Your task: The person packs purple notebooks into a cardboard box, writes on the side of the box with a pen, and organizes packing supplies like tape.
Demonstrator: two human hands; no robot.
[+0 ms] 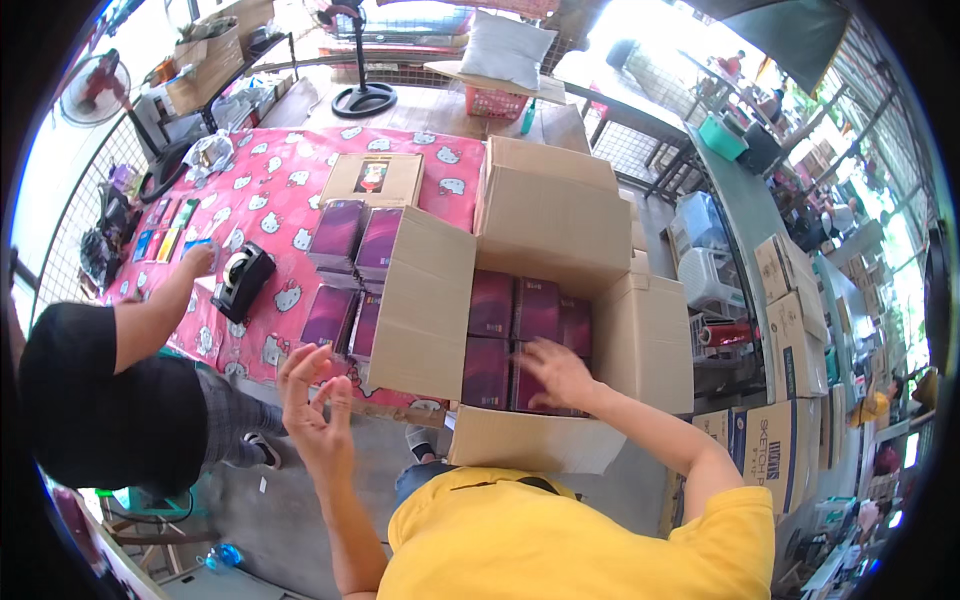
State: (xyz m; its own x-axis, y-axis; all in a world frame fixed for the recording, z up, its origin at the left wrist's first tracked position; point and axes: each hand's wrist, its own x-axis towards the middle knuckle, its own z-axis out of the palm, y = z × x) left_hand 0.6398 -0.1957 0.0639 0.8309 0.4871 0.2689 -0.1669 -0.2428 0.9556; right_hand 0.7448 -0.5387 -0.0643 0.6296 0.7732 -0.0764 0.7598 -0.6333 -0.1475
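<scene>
A big open cardboard carton [560, 230] stands in front of me with dark purple boxes [515, 310] packed flat inside. My right hand [555, 372] reaches into it and lies palm down on the nearest purple boxes. My left hand [315, 400] hovers in the air left of the carton's left flap [420, 310], fingers apart and curled, holding nothing. More purple boxes [355, 240] are stacked on the table with the red patterned cloth [270, 190], just past that flap.
A person in black sits at the left, one hand [197, 258] on the table near a black tape dispenser [240, 280]. A flat tan box [372, 178] lies behind the stacks. Cardboard cartons [790, 330] stand at the right. A floor fan [362, 95] stands at the back.
</scene>
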